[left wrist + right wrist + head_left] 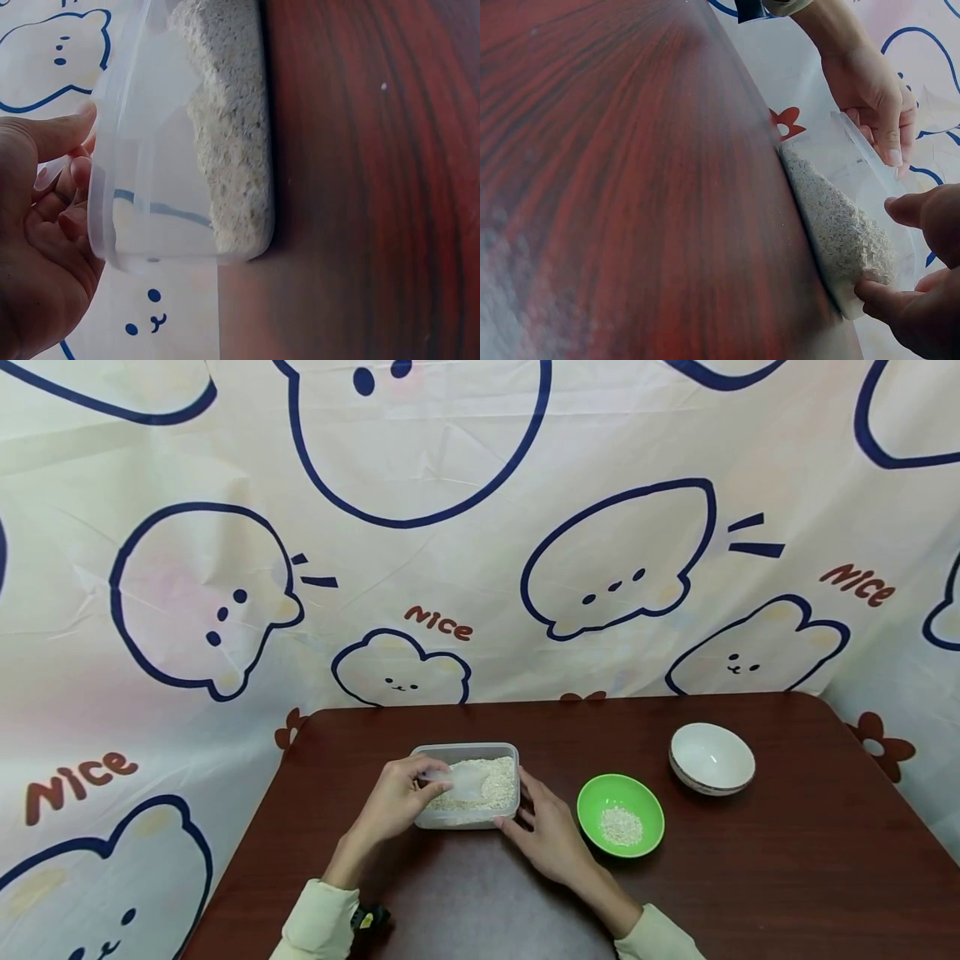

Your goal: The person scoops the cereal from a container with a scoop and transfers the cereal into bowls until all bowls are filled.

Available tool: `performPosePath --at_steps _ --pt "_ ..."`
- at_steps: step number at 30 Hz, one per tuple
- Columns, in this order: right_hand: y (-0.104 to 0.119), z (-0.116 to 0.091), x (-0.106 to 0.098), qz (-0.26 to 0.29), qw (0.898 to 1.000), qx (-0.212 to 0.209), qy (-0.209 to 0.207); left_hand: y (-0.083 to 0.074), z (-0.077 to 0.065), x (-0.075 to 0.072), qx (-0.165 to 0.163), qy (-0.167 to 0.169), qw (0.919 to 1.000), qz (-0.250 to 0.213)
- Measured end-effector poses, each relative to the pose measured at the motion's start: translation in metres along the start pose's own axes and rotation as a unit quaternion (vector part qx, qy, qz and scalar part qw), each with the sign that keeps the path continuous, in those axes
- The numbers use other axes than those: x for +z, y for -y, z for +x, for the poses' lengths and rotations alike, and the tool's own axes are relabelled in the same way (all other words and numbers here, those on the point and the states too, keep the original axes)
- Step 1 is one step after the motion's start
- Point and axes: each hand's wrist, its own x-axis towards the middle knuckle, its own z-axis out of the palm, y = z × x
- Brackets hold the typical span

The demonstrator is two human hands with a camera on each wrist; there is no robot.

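A clear plastic food container (465, 821), part filled with pale, oat-like flakes (498, 783), sits on the table. My left hand (405, 789) is over its left side, thumb and fingers pinching a translucent plastic piece (468, 782) that overlaps the flakes; its full shape is hard to make out. In the left wrist view, the left thumb and curled fingers show beside the container's rim (101, 187). My right hand (543, 827) grips the container's right end, thumb at the front corner and fingers along the side wall. The flakes slope inside it (840, 217).
Right of the container stands a green bowl (592, 827) with a small heap of pale flakes (621, 827). Farther back right is a white bowl (711, 758). The dark wooden table (810, 860) meets a printed cloth backdrop (480, 568). A dark object (371, 917) shows by the left sleeve.
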Motion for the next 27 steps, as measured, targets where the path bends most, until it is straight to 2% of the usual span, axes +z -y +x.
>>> performPosePath --at_steps 10,27 --pt "0.0000 0.0000 -0.0005 0.000 1.000 0.000 0.002 -0.0006 -0.0002 0.0083 0.008 -0.004 0.9999 0.008" --pt "-0.0013 0.0008 -0.0014 0.007 1.000 -0.011 0.000 0.0030 -0.0020 0.0081 -0.010 -0.011 0.9999 0.005"
